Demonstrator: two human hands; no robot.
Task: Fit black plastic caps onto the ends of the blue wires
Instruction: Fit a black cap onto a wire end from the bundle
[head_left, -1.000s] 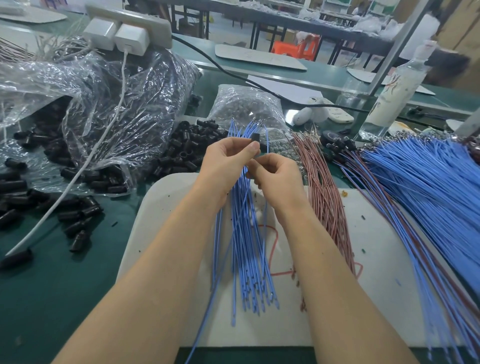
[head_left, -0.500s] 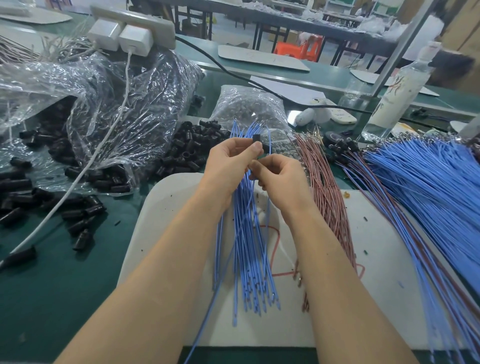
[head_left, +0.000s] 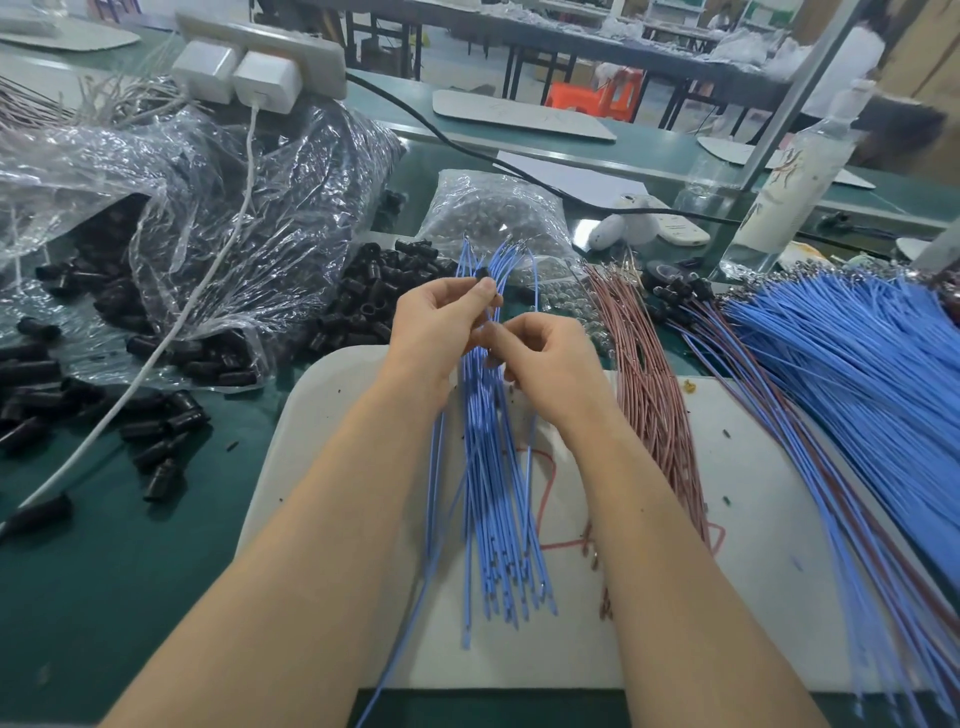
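Observation:
A bundle of blue wires (head_left: 493, 499) lies lengthwise on the white board (head_left: 753, 597), its far ends fanned out above my hands. My left hand (head_left: 441, 322) pinches a small black cap (head_left: 483, 274) between thumb and fingertips at the wire tops. Just below and to the right, my right hand (head_left: 545, 364) pinches a blue wire of the bundle. A heap of loose black caps (head_left: 374, 296) lies left of my hands, beyond the board's far left corner.
A torn clear bag (head_left: 218, 208) spilling larger black sleeves lies at the left, crossed by a white cable. Pink wires (head_left: 649, 395) and a big pile of blue wires (head_left: 857, 374) lie to the right. A bag of small parts and a spray bottle (head_left: 800, 176) stand behind.
My right hand has dropped a little lower along the wire, away from the cap that my left hand keeps pinched. The bundle has stayed in place.

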